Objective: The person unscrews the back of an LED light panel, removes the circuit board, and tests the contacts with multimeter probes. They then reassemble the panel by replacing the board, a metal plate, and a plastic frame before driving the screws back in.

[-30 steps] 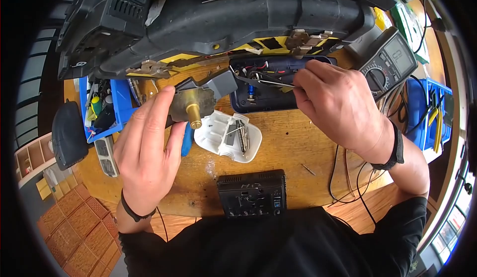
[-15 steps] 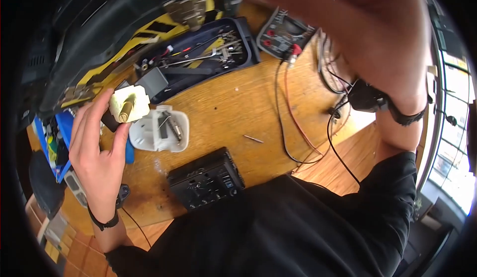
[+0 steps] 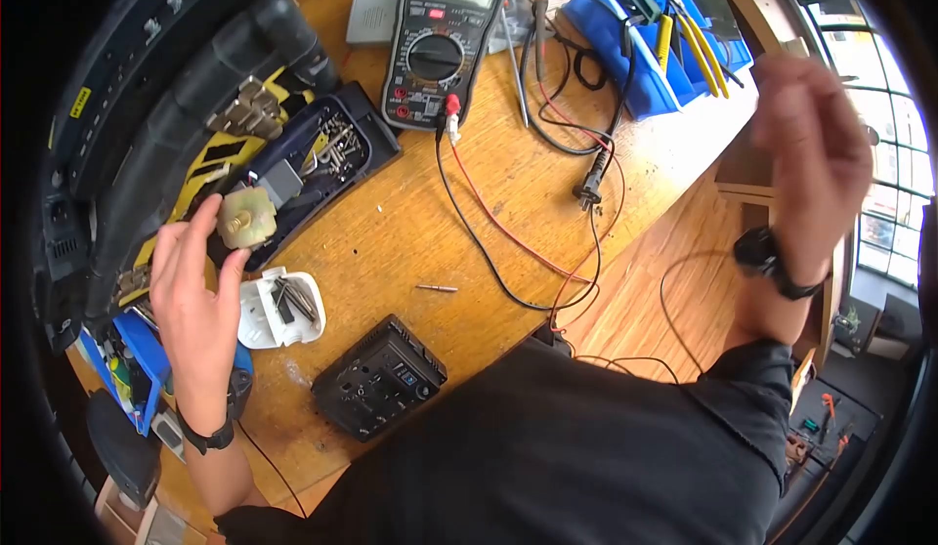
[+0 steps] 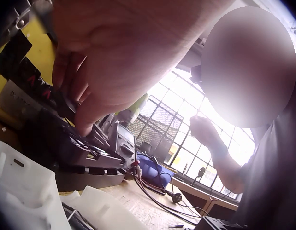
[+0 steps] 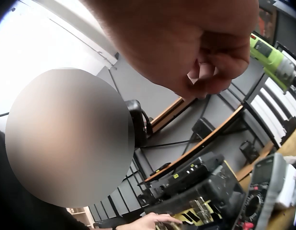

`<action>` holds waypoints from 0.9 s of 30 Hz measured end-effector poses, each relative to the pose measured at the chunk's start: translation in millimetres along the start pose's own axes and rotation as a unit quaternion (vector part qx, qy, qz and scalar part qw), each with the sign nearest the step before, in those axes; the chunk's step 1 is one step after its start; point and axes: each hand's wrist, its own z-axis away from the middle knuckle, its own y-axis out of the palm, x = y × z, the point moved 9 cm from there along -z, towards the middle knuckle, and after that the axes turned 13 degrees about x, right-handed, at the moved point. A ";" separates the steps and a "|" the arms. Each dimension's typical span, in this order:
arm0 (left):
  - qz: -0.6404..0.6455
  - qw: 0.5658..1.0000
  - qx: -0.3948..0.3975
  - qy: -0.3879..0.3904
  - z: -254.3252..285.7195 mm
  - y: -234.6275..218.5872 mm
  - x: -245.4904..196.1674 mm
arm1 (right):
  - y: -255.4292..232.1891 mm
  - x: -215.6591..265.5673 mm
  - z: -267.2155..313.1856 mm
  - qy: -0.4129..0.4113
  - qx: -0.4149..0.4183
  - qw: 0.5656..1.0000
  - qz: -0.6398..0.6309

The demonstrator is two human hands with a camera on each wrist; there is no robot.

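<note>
My left hand (image 3: 191,301) pinches a black part with a square brass-coloured plate and stud (image 3: 246,219) between thumb and fingers. That piece overlaps the near side of a dark blue tray (image 3: 389,145) of screws and metal pieces. Just below it lies a white plastic shell (image 3: 256,327) with several slim metal pieces inside. Far right, my right hand (image 3: 819,159) is raised off the table and blurred in the head view. Its fingers (image 5: 220,72) are curled in the right wrist view, with nothing visible in them.
A multimeter (image 3: 440,57) with red and black leads stands at the back. Blue bins hold tools, one at the back right (image 3: 640,81), another at the left (image 3: 149,379). A large black case (image 3: 176,145) borders the left. Nearer are a black device (image 3: 379,379) and a slim metal piece (image 3: 436,288).
My right hand has left the blue tray, where it held a slim metal tool, and swung up to the far right. My left hand keeps its piece. The head view has turned right.
</note>
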 end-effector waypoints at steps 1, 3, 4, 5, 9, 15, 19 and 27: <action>-0.010 1.000 -0.004 0.018 -0.6 -1.0 -5.8 | 9.1 -13.6 13.1 0.018 0.014 1.000 -0.010; -0.026 1.000 0.002 0.015 -1.1 1.9 -6.6 | 23.2 -42.9 32.4 0.061 0.074 0.989 0.111; -0.018 1.000 0.002 0.016 -1.3 2.6 -8.1 | 32.2 -52.9 38.7 0.066 0.085 0.983 0.150; -0.028 0.999 0.001 0.023 -1.6 3.1 -9.5 | 42.0 -61.6 42.9 0.072 0.094 0.975 0.188; -0.080 0.996 0.009 0.048 -2.6 3.5 -14.9 | 64.2 -98.3 36.5 0.069 0.111 0.975 0.182; -0.112 0.992 0.002 0.058 2.9 0.3 -24.9 | 91.4 -119.6 -5.0 0.065 0.128 0.979 0.143; -0.121 0.991 -0.002 0.059 4.9 -0.5 -26.8 | 120.2 -129.5 -34.7 0.078 0.161 0.974 0.142; -0.129 0.989 -0.012 0.066 9.7 -5.4 -26.7 | 147.0 -158.6 -54.0 0.100 0.191 0.952 0.219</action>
